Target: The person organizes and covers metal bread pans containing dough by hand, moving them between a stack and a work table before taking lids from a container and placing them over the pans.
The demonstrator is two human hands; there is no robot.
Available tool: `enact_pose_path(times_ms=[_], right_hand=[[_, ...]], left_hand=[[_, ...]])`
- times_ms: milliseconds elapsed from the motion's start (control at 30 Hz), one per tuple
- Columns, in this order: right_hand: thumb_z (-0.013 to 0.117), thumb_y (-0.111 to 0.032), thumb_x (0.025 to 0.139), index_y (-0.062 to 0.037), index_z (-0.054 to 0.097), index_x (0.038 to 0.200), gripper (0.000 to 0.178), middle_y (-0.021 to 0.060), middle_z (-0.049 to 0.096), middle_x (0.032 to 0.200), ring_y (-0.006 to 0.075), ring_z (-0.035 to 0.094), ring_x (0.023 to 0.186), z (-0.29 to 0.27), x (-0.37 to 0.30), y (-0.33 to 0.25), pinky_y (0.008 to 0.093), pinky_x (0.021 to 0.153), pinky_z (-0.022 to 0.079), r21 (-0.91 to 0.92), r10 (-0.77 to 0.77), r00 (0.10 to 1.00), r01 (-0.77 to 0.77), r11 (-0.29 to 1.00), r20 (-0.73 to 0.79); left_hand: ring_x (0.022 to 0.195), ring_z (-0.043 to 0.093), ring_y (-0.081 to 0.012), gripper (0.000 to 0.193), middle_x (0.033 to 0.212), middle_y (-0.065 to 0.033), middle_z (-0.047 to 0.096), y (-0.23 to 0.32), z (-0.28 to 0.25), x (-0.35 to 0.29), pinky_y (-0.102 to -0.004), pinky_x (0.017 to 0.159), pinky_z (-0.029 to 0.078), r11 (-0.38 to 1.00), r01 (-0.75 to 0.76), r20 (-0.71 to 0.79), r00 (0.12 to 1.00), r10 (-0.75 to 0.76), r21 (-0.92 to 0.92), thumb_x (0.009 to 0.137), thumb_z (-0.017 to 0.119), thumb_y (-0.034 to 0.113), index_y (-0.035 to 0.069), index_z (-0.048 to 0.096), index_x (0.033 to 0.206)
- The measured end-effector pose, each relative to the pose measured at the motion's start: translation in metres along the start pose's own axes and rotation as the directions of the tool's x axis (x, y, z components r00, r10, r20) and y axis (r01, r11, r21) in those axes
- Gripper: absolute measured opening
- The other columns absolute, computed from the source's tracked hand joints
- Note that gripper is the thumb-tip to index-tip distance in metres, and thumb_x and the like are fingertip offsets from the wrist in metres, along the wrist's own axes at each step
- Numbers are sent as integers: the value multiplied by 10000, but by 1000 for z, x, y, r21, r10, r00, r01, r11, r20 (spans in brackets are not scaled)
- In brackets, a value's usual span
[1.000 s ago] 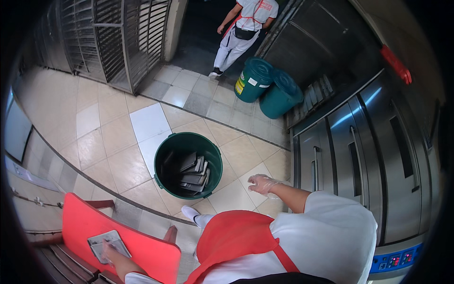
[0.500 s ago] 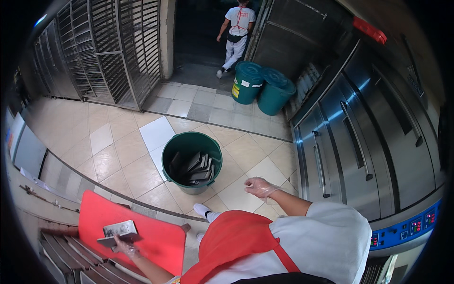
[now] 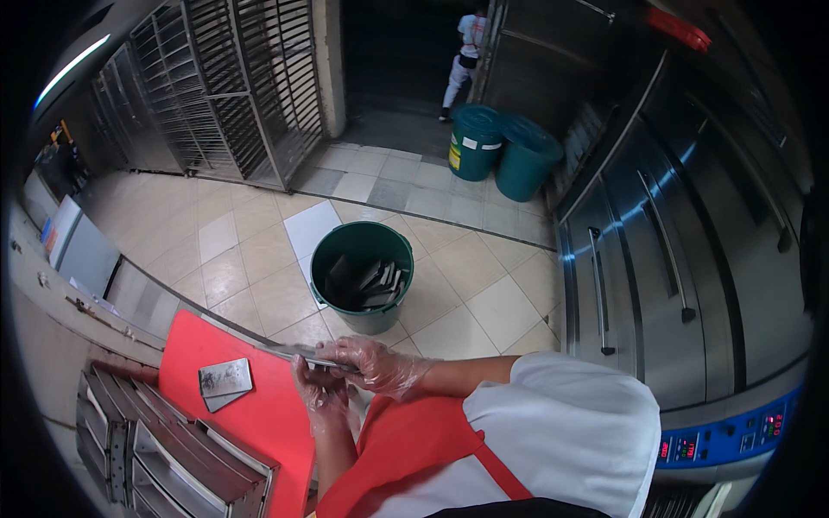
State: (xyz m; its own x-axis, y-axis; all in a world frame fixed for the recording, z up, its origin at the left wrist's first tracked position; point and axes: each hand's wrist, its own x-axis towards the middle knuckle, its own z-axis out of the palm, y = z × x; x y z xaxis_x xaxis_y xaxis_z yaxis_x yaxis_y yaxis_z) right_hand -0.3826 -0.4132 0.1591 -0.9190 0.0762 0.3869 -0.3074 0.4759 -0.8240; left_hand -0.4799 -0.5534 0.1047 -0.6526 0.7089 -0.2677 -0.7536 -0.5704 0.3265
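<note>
Both my hands wear clear plastic gloves and meet in front of my red apron, over the edge of a red table (image 3: 186, 345). Between them is a thin, dull grey metal plate (image 3: 318, 357), seen nearly edge-on. My left hand (image 3: 321, 395) grips it from below, fingers partly hidden. My right hand (image 3: 373, 364) closes over its right end. Two more flat metal plates (image 3: 226, 378) lie overlapping on the red table, the upper one darkly smudged. Beyond my hands stands a green bin (image 3: 363, 324) with several dark metal pieces (image 3: 376, 281) inside.
Long metal pans (image 3: 186, 453) are stacked at the lower left. Steel ovens (image 3: 622, 276) line the right side. Tall rack trolleys (image 3: 250, 95) stand at the far left. Two lidded green bins (image 3: 476, 142) stand by the doorway, where a person (image 3: 465, 56) is partly hidden.
My left hand has lifted a plate off the red table and brought it right. My right hand has come in and closed on it. The person in the doorway has moved farther off.
</note>
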Motion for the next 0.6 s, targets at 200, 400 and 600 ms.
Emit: enact_pose_path(times_ms=[200, 400, 600], right_hand=[[662, -185, 968, -16, 688, 1106, 220, 61, 722, 946, 126, 635, 848, -16, -28, 43, 344, 782, 511, 471, 374, 901, -237, 850, -221], [758, -291, 901, -32, 675, 1049, 310, 34, 683, 958, 129, 592, 807, -73, -40, 93, 346, 759, 508, 785, 825, 518, -405, 469, -227], [856, -270, 802, -12, 639, 1042, 413, 38, 615, 962, 154, 557, 833, -59, 14, 131, 349, 804, 489, 686, 735, 595, -386, 617, -326]], left_hand=[[1375, 393, -371, 846, 1520, -173, 367, -3, -2, -76, -444, 1130, 406, 914, -185, -429, 838, 339, 362, 935, 653, 486, 54, 258, 1546], [1292, 477, -312, 738, 1447, -188, 452, 19, 42, -193, -415, 1068, 442, 590, -249, -302, 672, 676, 768, 957, 647, 399, 1, 343, 1499], [1210, 588, -251, 580, 1292, -143, 591, 88, 26, -298, -407, 1074, 454, 33, -467, 95, 247, 964, 884, 974, 667, 314, -26, 485, 1407]])
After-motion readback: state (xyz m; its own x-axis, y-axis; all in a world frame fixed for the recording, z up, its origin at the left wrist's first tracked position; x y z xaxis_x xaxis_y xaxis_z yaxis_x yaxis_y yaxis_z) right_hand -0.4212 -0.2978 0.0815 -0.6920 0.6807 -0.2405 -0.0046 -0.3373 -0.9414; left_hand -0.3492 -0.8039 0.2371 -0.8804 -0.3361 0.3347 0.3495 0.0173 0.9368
